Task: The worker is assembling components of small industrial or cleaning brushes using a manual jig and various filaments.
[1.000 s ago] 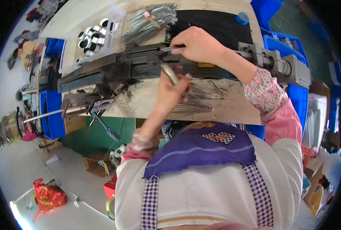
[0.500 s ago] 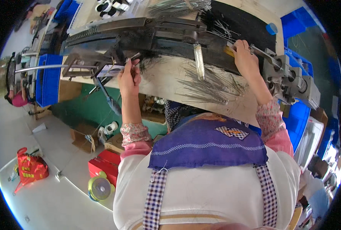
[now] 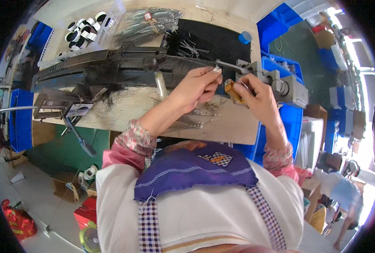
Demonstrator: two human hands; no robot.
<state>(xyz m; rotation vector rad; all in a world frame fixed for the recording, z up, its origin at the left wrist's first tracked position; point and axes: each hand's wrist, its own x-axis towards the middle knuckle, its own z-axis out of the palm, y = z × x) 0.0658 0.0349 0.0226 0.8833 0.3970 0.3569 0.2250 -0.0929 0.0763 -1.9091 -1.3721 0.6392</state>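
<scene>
My left hand [image 3: 198, 89] is closed in a pinch over the right part of a long dark metal bench machine [image 3: 124, 63]. A small pale spot shows at its fingertips; whether it is a nail or a held thing I cannot make out. Just to its right, my right hand [image 3: 259, 99] grips a yellow-brown block [image 3: 234, 92] with a dark end. A thin wire or rod shows by the fingers of that hand. The two hands are close but apart. Loose thin metal wires [image 3: 191, 120] lie on the wooden table [image 3: 238, 122] below my left forearm.
Steel cylinder fittings [image 3: 284, 86] stand at the machine's right end. On a black mat [image 3: 221, 42] lie metal pieces [image 3: 191, 49] and a blue cap [image 3: 245, 37]. Behind sit a bundle of wires [image 3: 149, 23] and a clear tray [image 3: 57, 46] of black-and-white rolls. Blue bins [image 3: 290, 120] flank the table.
My left hand has moved right, from the machine's left end to beside my right hand. My right hand has drawn the yellow-brown block back from the rail. The whole view has shifted.
</scene>
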